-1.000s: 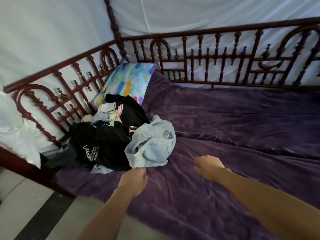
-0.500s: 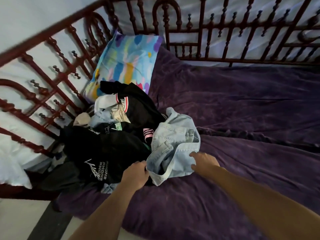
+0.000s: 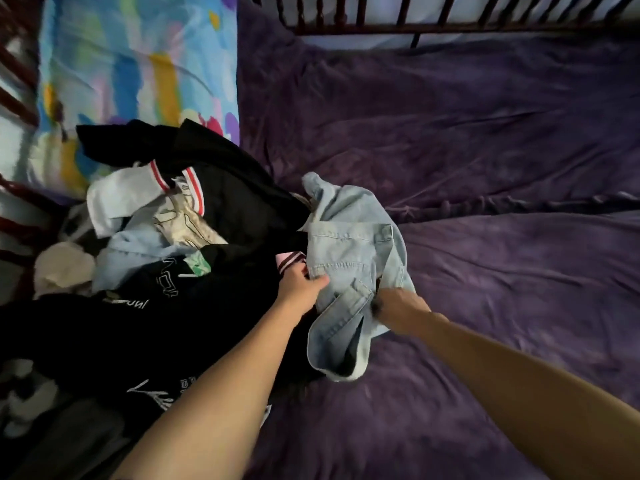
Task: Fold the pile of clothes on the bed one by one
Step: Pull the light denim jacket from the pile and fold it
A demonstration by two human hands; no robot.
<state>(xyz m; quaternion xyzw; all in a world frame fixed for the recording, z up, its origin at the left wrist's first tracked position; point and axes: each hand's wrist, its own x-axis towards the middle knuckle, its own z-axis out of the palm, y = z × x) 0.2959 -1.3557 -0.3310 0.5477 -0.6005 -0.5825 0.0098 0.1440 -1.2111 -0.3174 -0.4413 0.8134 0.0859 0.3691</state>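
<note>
Both left hand (image 3: 300, 284) and right hand (image 3: 398, 306) grip denim (image 3: 349, 244)

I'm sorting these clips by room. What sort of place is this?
Probably a bedroom: a purple blanket spread wide, a colourful pillow beside a dark spindle bed rail, and a pile of clothes on the blanket.

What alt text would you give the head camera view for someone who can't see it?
The left hand and right hand grip a light blue denim garment at the edge of a pile of mostly dark clothes on a purple blanket. A colourful pillow lies behind the pile.
</note>
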